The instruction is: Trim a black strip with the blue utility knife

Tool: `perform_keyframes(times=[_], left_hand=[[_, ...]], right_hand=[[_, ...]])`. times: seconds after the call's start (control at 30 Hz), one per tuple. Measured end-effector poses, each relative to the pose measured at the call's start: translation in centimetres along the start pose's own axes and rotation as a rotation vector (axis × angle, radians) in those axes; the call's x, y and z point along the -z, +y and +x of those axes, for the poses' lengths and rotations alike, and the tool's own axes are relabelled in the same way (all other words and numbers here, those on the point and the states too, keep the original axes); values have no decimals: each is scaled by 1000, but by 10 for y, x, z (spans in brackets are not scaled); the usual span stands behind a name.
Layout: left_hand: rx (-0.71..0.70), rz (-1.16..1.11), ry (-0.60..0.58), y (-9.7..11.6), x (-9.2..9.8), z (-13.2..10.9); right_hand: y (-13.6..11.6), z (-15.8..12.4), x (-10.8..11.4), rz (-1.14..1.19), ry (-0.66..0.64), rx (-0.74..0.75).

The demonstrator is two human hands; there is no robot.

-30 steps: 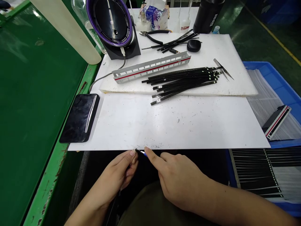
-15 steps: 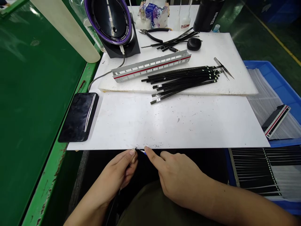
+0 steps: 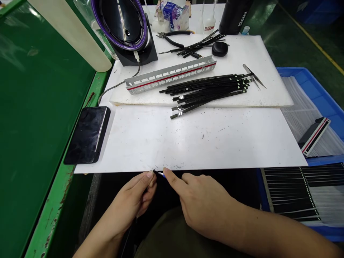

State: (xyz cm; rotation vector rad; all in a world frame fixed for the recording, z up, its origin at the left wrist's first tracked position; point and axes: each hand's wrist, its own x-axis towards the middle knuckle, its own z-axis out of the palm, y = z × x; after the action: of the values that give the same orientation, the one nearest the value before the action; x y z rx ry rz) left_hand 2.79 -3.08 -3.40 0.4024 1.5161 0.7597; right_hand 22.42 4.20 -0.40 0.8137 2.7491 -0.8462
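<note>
My left hand point(image 3: 138, 193) is closed at the front edge of the table, thumb and fingertips pinching a thin black strip point(image 3: 154, 170). Only the strip's small dark end shows; a thin dark line trails below the hand. My right hand point(image 3: 199, 197) is closed round a slim blue-handled tool point(image 3: 162, 175), its index finger stretched along it. The tool's thin metal tip points left and meets the strip's end, or nearly so. Most of its handle is hidden in the hand. Tiny dark shavings point(image 3: 177, 166) lie on the white board point(image 3: 215, 143) just beyond my fingers.
On a foam slab point(image 3: 268, 96) lie black strips point(image 3: 209, 87), a grey slotted channel point(image 3: 172, 75), tweezers point(image 3: 254, 76) and cutting pliers point(image 3: 174, 37). A purple-rimmed fan point(image 3: 120, 28) stands behind. At left lies a phone point(image 3: 87, 134); at right are blue crates point(image 3: 303, 75).
Both hands keep their grip at the table edge. The tool's metal tip has shifted slightly left with the hands; the whole view has drifted a little.
</note>
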Motion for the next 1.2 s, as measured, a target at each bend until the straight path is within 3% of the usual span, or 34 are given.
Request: perform_keyframes(times=[0.67, 0.93, 1.2], left_hand=[[-25, -35, -10, 3, 0, -1], [-24, -21, 1, 6, -2, -2], [3, -9, 26, 5, -3, 0]], right_hand=[[-3, 0, -9, -128, 33, 3], [1, -3, -3, -13, 81, 1], [-3, -2, -11, -62, 31, -5]])
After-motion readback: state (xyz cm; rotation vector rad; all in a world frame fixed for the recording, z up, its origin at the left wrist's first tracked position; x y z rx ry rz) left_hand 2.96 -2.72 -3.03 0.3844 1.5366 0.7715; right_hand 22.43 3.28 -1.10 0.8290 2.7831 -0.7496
